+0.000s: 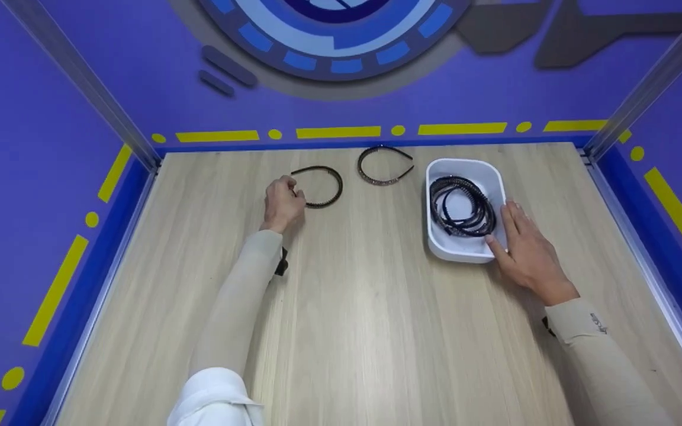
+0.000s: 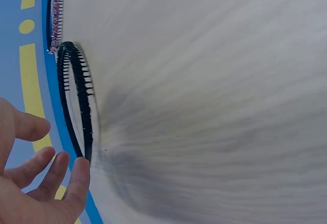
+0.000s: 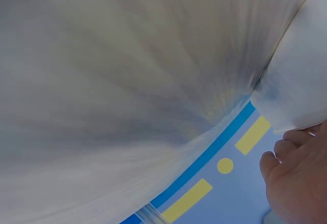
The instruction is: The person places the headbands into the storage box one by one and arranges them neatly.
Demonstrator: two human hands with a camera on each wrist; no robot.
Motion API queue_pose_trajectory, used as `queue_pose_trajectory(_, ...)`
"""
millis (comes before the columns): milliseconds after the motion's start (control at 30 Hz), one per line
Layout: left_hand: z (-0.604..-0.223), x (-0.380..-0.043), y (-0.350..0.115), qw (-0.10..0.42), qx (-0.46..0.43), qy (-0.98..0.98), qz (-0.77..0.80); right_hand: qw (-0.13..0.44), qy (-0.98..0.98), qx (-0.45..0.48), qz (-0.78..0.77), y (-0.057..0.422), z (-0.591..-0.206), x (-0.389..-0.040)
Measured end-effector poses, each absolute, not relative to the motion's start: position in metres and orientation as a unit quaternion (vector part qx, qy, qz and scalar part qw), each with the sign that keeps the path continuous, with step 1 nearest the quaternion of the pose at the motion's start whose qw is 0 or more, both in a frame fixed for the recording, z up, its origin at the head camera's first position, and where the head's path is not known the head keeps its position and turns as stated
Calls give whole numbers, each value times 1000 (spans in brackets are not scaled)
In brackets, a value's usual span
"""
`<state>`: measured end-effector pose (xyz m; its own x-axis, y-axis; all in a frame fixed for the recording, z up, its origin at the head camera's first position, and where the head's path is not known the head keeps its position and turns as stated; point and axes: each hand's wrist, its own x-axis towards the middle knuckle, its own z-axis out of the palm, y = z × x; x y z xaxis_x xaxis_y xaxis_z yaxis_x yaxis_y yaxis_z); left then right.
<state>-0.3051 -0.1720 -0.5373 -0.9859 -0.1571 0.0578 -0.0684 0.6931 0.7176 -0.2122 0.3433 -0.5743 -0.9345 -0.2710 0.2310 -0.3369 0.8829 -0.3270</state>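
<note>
A dark toothed headband (image 1: 340, 188) lies toward the back of the table, left of centre. At its open end is my left hand (image 1: 283, 204), fingers spread and thumb apart in the left wrist view; one fingertip (image 2: 80, 164) overlaps the headband's tip (image 2: 87, 150), and contact is uncertain. My right hand (image 1: 530, 257) holds the right side of a white box (image 1: 459, 255), with the thumb over its rim. Inside, several dark headbands (image 1: 483, 216) lie heaped together. In the right wrist view, the fingers (image 3: 288, 150) rest against the box (image 3: 299, 66), the thumb hidden.
A second headband (image 1: 379, 182), with a glittery band, lies near the back edge between the dark one and the box. Blue-purple panels (image 1: 341, 109) wall the wooden table (image 1: 353, 307) at the back and both sides, with metal posts (image 1: 98, 100) at the corners.
</note>
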Motion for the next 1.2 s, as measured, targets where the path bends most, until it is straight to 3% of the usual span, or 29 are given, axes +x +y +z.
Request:
queue_pose_trajectory(600,-553,-307,-168,58,123,-918,-374,80,-968,148,184,345,-575,-211)
queue_pose_trajectory(1200,-560,-310,-166,54,127,-921,-364,80,-967,149,191,343,-573,-210)
